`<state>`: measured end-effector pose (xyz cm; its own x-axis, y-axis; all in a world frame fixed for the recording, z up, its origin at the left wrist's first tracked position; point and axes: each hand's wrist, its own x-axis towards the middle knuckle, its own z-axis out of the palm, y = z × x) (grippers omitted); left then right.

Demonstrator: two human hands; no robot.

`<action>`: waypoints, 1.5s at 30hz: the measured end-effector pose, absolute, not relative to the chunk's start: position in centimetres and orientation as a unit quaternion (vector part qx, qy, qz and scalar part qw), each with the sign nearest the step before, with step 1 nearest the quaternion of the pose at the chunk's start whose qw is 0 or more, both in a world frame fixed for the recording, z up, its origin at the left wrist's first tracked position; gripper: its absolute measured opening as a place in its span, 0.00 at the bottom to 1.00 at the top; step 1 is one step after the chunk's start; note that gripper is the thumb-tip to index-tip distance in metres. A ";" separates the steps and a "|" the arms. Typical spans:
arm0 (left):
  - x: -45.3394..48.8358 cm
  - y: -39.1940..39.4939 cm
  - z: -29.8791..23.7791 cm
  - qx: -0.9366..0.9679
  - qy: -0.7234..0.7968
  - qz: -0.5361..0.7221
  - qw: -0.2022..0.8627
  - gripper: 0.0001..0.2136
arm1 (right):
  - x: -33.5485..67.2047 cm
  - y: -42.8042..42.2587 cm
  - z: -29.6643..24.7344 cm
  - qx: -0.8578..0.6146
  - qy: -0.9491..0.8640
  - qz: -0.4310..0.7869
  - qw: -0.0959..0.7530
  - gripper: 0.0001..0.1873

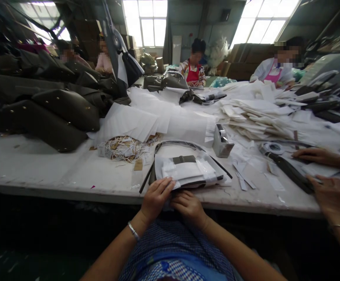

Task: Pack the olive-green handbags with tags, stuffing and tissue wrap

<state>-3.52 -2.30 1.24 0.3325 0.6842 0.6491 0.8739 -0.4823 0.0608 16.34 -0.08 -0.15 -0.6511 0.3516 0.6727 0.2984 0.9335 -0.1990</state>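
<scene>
A dark handbag (pixel 184 159), partly wrapped in white sheeting (pixel 189 169), lies at the table's front edge, its strap (pixel 177 143) looped behind it. My left hand (pixel 158 195) grips the near left corner of the sheeting, fingers closed over it. Just right of it and lower, my right hand (pixel 190 206) has its fingers bent against the near edge of the same wrapping. The fingertips of the right hand are partly hidden under the bag's edge. A tape dispenser (pixel 223 142) stands behind the bag on the right.
Loose tags with strings (pixel 126 149) and fanned white sheets (pixel 131 121) lie behind on the left. Dark bags (pixel 47 117) are heaped at far left. At right, a co-worker's hands (pixel 331 193) touch another dark strap (pixel 290 171). Paper strips (pixel 243 177) lie between.
</scene>
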 end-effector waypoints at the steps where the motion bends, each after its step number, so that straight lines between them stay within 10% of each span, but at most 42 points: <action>1: -3.7 -2.2 1.3 -0.805 -0.482 -0.308 0.157 0.17 | 16.8 -0.3 0.1 -0.177 -0.907 0.048 0.378 0.11; 45: -3.8 -2.3 -0.1 -0.818 -0.476 -0.276 0.167 0.22 | 15.5 -1.8 5.1 -0.244 -0.856 0.141 0.434 0.15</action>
